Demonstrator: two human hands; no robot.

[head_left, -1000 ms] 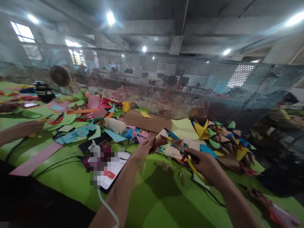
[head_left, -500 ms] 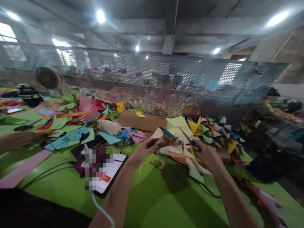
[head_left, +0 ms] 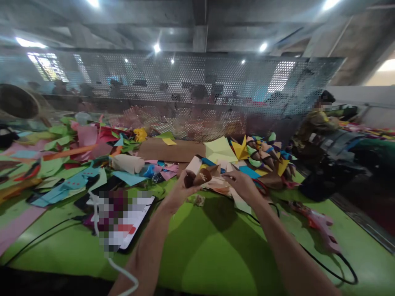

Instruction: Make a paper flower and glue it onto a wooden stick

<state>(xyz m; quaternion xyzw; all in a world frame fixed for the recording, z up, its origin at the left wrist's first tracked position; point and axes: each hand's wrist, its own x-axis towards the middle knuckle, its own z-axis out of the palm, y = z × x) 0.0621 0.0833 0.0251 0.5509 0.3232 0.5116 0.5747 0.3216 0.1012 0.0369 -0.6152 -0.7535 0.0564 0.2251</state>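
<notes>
The left hand (head_left: 181,189) is clamped on a brown paper cone (head_left: 203,176), a rolled piece held just above the green table (head_left: 212,259) with its rounded opening facing the wearer. Taking the cone as the clock's centre, the right hand (head_left: 243,186) is at 3 o'clock, apart from the left, its fingers curled near loose paper; whether they grip anything cannot be told.

Flat peach paper pieces (head_left: 218,186) lie near the cone at 4 o'clock, and a small crumpled beige scrap (head_left: 199,200) sits at 6. Between 10 and 11 lies a long brown rectangular sheet (head_left: 173,150); at 1 o'clock, a pale yellow sheet (head_left: 217,149). A heap of small brown paper cones with green and peach parts (head_left: 268,154) stands between 2 and 3.

At 8 o'clock is a phone with a lit white screen (head_left: 138,209), partly blurred out. A cream roll (head_left: 128,163) lies at 9, with a light-blue paper piece with red dots (head_left: 69,187) farther out that way. A pink glue gun (head_left: 322,228) with a black cord rests at 4, well apart. A perforated metal panel (head_left: 185,90) rises at 12; a person in dark green clothing (head_left: 314,127) is at 2.
</notes>
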